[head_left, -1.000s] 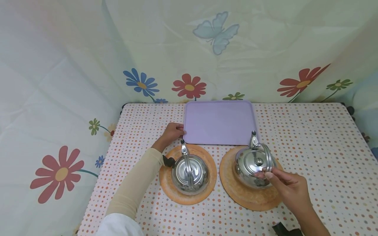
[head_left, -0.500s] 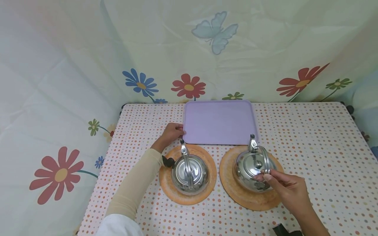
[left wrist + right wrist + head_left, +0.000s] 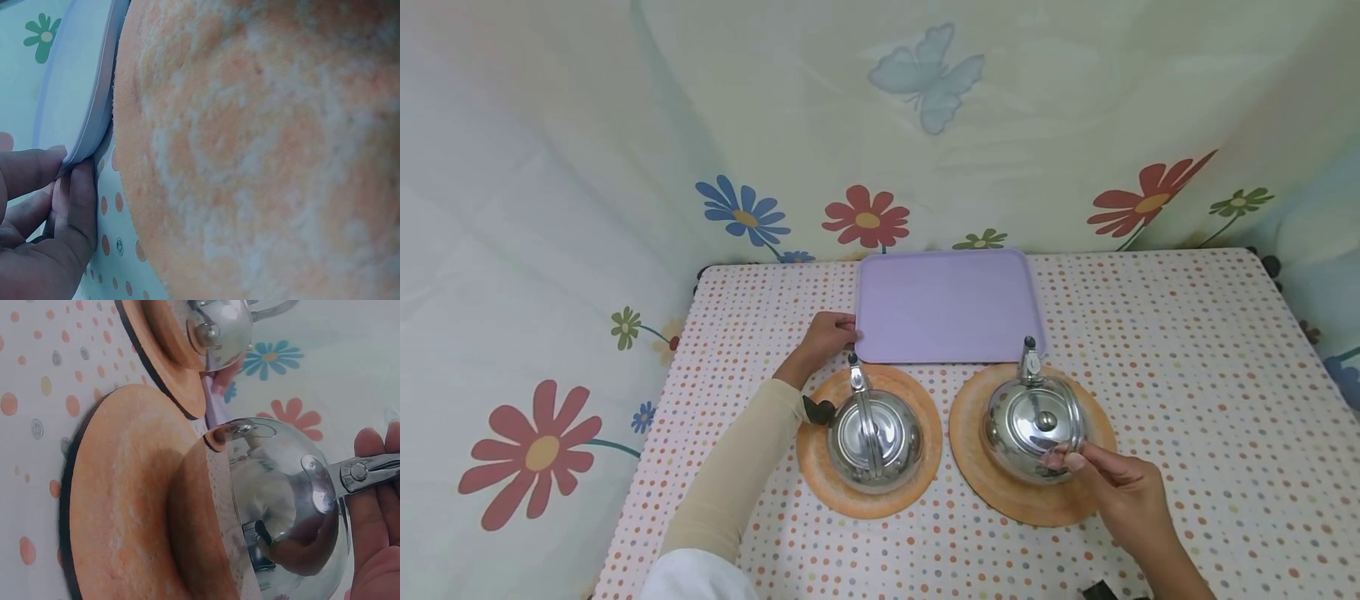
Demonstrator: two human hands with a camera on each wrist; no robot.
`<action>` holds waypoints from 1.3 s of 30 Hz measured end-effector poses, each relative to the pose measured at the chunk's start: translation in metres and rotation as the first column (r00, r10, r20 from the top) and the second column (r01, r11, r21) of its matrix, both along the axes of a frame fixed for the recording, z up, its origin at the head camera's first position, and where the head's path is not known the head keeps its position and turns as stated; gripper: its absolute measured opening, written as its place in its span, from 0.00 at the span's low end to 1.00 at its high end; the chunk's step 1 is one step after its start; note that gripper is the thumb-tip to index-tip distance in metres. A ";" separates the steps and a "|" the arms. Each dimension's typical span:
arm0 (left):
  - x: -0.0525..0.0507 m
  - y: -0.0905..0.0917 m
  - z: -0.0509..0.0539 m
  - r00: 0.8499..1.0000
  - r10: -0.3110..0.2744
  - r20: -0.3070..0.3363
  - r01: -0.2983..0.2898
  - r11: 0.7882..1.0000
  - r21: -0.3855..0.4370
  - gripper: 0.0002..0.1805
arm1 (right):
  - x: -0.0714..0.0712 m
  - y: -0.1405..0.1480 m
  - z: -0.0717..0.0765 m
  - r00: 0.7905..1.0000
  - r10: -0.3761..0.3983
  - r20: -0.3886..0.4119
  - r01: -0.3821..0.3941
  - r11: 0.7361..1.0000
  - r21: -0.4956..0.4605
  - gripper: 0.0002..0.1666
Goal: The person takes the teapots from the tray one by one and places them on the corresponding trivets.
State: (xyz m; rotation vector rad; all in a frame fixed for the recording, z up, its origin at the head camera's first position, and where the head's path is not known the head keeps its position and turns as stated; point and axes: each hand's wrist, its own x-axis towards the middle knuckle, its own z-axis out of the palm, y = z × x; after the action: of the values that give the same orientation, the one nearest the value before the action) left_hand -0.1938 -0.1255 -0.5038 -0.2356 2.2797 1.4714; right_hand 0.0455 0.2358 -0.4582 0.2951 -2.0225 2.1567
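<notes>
My left hand (image 3: 827, 336) pinches the left edge of a lilac rectangular tray (image 3: 947, 307); the left wrist view shows thumb and fingers on its rim. My right hand (image 3: 1126, 498) holds the handle of a shiny steel kettle (image 3: 1026, 437) between thumb and fingers. That handle leans to the right of the lid knob (image 3: 1047, 421), and the kettle sits on a round orange mat (image 3: 970, 467). A second steel kettle (image 3: 898, 429), its handle upright, stands on another orange mat (image 3: 928, 467) beside my left forearm. Both spouts point to the tray.
A dotted cloth covers the table (image 3: 1157, 350). Behind and to the left hangs a flowered curtain (image 3: 775, 100). Black wrist straps show at the left wrist (image 3: 820, 410) and near the bottom edge on the right (image 3: 1099, 590).
The right kettle has shifted slightly toward me on its mat, and its handle leans further to the right. My left hand stays at the tray edge. The head view has turned slightly.
</notes>
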 end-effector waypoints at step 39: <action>0.003 -0.002 -0.008 0.999 -0.023 0.043 0.019 0.996 0.082 0.20 | -0.027 0.036 -0.005 0.966 0.142 -0.216 -0.182 0.967 -0.181 0.19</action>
State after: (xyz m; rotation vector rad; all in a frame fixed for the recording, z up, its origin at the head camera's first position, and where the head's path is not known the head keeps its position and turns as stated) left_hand -0.1904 -0.1275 -0.5121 -0.2163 2.1759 1.5301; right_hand 0.0187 0.2715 -0.4630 0.6432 -1.7115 2.2960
